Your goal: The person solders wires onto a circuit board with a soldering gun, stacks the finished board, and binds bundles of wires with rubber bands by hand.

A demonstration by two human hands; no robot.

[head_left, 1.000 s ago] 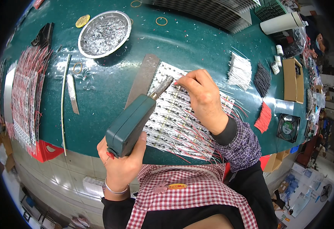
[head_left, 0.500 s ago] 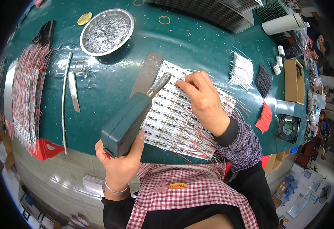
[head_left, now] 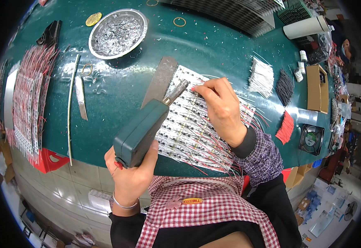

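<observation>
My left hand (head_left: 133, 177) is wrapped round the dark green body of a soldering gun (head_left: 141, 132). Its silvery barrel (head_left: 178, 91) points up and right, with the tip over the upper part of a white circuit board panel (head_left: 188, 74). Rows of small black parts and many thin red, white and black wires cover the panel. Just right of the tip, my right hand (head_left: 223, 109) has thumb and forefinger pinched above the board. A small red bit shows at those fingertips; what they hold is too small to make out. A flat brownish-grey plate (head_left: 159, 78) lies along the panel's left edge.
A metal bowl (head_left: 144, 35) of silvery scraps stands at the back. Wired boards (head_left: 29, 103), a thin rod (head_left: 72, 111) and a blade (head_left: 80, 97) lie left. On the right are white wires (head_left: 261, 78), black wires (head_left: 285, 89), red wires (head_left: 285, 127) and a fan (head_left: 311, 139).
The soldering gun in my left hand has shifted slightly right and down, bringing its tip nearer my right fingertips. My right hand stays pinched at nearly the same place.
</observation>
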